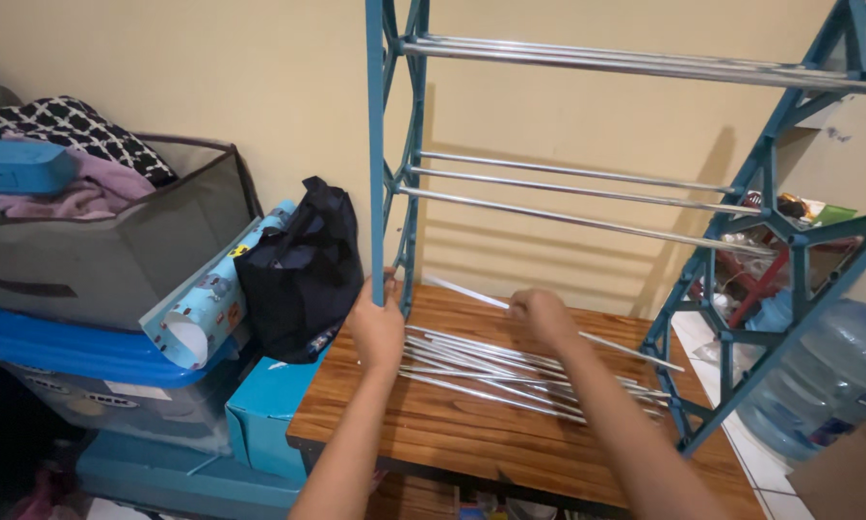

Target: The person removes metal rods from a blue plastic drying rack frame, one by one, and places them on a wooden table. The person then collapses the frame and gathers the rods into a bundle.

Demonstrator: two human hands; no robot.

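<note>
My left hand [377,323] is closed around the lower part of the blue plastic side frame [376,144] of a rack standing on a wooden table [471,433]. My right hand [542,315] rests over a loose pile of metal rods [491,371] lying on the table, fingers curled on one long rod [625,349] that reaches to the right. Several metal rods [587,197] span between the left frame and the right blue frame [770,260], with more rods [635,63] across the top.
A black bag [303,270] and a rolled patterned paper [211,299] lean left of the table. Behind them stand a grey fabric bin [115,250] with clothes, blue-lidded storage boxes [77,351] and a teal box [264,409]. A large water bottle [827,380] stands at right.
</note>
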